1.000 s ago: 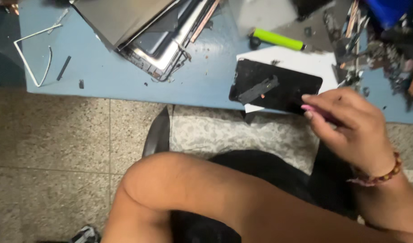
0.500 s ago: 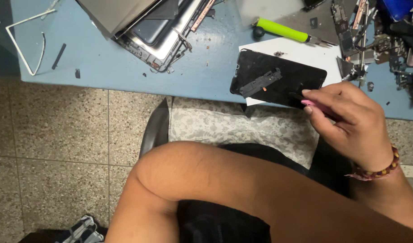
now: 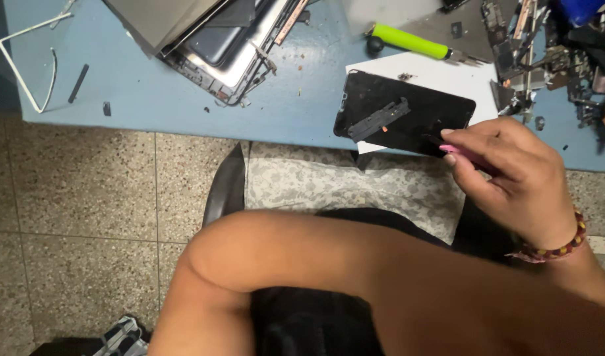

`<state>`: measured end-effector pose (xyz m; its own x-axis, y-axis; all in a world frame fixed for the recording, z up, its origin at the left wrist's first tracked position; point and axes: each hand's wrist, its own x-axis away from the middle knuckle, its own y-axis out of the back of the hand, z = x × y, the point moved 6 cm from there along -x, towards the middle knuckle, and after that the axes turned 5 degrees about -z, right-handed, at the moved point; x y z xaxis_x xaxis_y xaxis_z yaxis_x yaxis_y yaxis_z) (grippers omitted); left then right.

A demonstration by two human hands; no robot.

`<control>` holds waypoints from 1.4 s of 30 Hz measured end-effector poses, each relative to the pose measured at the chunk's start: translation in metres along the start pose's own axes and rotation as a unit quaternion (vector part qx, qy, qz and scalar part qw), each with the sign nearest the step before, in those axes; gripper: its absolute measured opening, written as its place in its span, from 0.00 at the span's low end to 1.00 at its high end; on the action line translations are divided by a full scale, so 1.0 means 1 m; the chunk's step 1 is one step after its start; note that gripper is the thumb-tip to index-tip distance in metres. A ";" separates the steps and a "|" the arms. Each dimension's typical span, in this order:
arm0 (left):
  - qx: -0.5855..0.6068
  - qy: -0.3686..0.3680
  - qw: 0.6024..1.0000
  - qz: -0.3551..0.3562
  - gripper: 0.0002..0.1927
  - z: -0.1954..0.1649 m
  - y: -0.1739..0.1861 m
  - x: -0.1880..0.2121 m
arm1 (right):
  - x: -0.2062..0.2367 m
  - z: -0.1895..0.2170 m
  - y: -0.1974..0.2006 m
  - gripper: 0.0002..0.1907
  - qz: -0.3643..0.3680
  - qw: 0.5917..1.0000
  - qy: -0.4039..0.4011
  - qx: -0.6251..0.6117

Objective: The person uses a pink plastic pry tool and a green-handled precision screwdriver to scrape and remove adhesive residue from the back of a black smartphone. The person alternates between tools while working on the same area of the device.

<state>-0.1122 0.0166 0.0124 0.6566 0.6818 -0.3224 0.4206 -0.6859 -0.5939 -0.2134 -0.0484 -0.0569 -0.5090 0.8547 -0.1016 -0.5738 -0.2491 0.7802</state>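
Hand with pink tool at the edge of a black panel

Fingers of the right hand (image 3: 513, 181) are curled tight round a slim pink tool (image 3: 470, 157), whose dark tip touches the near right corner of a flat black rectangular panel (image 3: 408, 112). That panel lies on a white sheet (image 3: 447, 76) at the front edge of the blue tabletop (image 3: 302, 86), with a small dark bracket-like strip (image 3: 379, 118) resting on its middle. A beaded bracelet (image 3: 556, 249) circles the wrist. The left forearm (image 3: 302, 257) crosses the lower frame, bent at the elbow; its hand is cut off from view, so its state cannot be told. Behind the panel lies a green-handled screwdriver (image 3: 408, 41), its tip hard to make out. An opened grey laptop shell (image 3: 216, 33) is cropped by the top edge, and a heap of small dark parts (image 3: 553, 46) at the far right is too jumbled to sort. A bent white wire frame (image 3: 25, 59) sits at the left.
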 end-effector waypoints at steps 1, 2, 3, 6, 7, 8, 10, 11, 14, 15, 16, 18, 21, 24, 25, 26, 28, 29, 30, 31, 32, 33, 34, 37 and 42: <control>-0.027 -0.004 1.000 0.000 0.05 -0.001 0.005 0.003 | 0.000 0.000 0.001 0.16 -0.003 1.000 -0.001 -0.002; -0.066 -0.008 0.998 -0.003 0.05 -0.002 0.012 0.007 | 0.001 0.001 0.001 0.16 -0.005 1.000 -0.002 -0.004; -0.112 -0.014 0.994 -0.013 0.05 -0.003 0.022 0.015 | 0.002 0.000 0.002 0.15 -0.007 1.000 -0.003 -0.007; -0.403 -0.029 0.908 -0.108 0.05 -0.010 0.065 0.041 | -0.001 0.001 0.002 0.16 -0.006 1.000 0.020 0.008; -0.514 -0.017 0.844 -0.150 0.04 -0.013 0.079 0.052 | -0.002 0.001 0.002 0.17 -0.003 0.999 0.025 0.022; -0.609 -0.020 0.773 -0.179 0.03 -0.016 0.088 0.060 | -0.003 0.001 0.001 0.18 0.002 0.999 0.031 0.036; -0.722 0.004 0.659 -0.210 0.08 -0.017 0.104 0.072 | -0.007 0.004 -0.002 0.20 0.011 0.996 0.053 0.075; -0.732 -0.022 0.640 -0.233 0.09 -0.021 0.107 0.080 | -0.009 0.007 -0.003 0.22 0.014 0.992 0.069 0.102; -0.747 -0.080 0.595 -0.285 0.14 -0.025 0.110 0.097 | -0.018 0.018 -0.005 0.22 0.022 0.979 0.117 0.164; -0.749 -0.086 0.588 -0.294 0.15 -0.023 0.111 0.099 | -0.022 0.022 -0.006 0.21 0.023 0.974 0.134 0.181; -0.750 -0.091 0.581 -0.302 0.17 -0.022 0.112 0.101 | -0.027 0.027 -0.007 0.20 0.016 0.971 0.153 0.185; -0.750 -0.084 0.580 -0.305 0.17 -0.018 0.117 0.099 | -0.035 0.036 -0.006 0.19 0.003 0.963 0.189 0.193; -0.748 -0.085 0.580 -0.311 0.15 -0.014 0.121 0.097 | -0.045 0.044 -0.006 0.18 0.003 0.953 0.214 0.213; -0.744 -0.083 0.582 -0.318 0.14 -0.013 0.123 0.096 | -0.050 0.047 -0.007 0.17 0.012 0.952 0.219 0.214; -0.742 -0.081 0.583 -0.320 0.14 -0.013 0.123 0.096 | -0.051 0.047 -0.007 0.17 0.013 0.951 0.223 0.212; -0.741 -0.078 0.584 -0.323 0.14 -0.013 0.123 0.096 | -0.052 0.047 -0.008 0.17 0.015 0.951 0.227 0.210; -0.737 -0.070 0.586 -0.328 0.14 -0.013 0.124 0.096 | -0.052 0.046 -0.008 0.17 0.019 0.951 0.228 0.207; -0.733 -0.063 0.591 -0.330 0.13 -0.013 0.125 0.095 | -0.052 0.045 -0.008 0.17 0.021 0.952 0.227 0.205; -0.728 -0.056 0.596 -0.333 0.13 -0.013 0.126 0.095 | -0.052 0.044 -0.008 0.17 0.022 0.953 0.225 0.203; -0.723 -0.049 0.602 -0.335 0.13 -0.013 0.126 0.095 | -0.051 0.043 -0.008 0.18 0.024 0.951 0.226 0.208; -0.720 -0.047 0.605 -0.337 0.13 -0.013 0.126 0.094 | -0.050 0.042 -0.008 0.18 0.026 0.950 0.228 0.213; -0.716 -0.045 0.608 -0.340 0.13 -0.014 0.126 0.094 | -0.050 0.041 -0.008 0.18 0.027 0.948 0.230 0.218; -0.713 -0.043 0.610 -0.343 0.14 -0.014 0.127 0.094 | -0.050 0.040 -0.008 0.19 0.033 0.949 0.228 0.217; -0.711 -0.040 0.613 -0.342 0.14 -0.015 0.127 0.093 | -0.051 0.036 -0.007 0.21 0.050 0.950 0.224 0.213; -0.707 -0.032 0.616 -0.346 0.14 -0.014 0.128 0.093 | -0.050 0.035 -0.007 0.20 0.055 0.948 0.221 0.221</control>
<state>0.0108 -0.0116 -0.0834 0.0077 0.9133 -0.4072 0.7406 0.2684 0.6160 -0.1613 -0.0736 -0.0361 -0.8253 0.5365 -0.1765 -0.2259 -0.0272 0.9738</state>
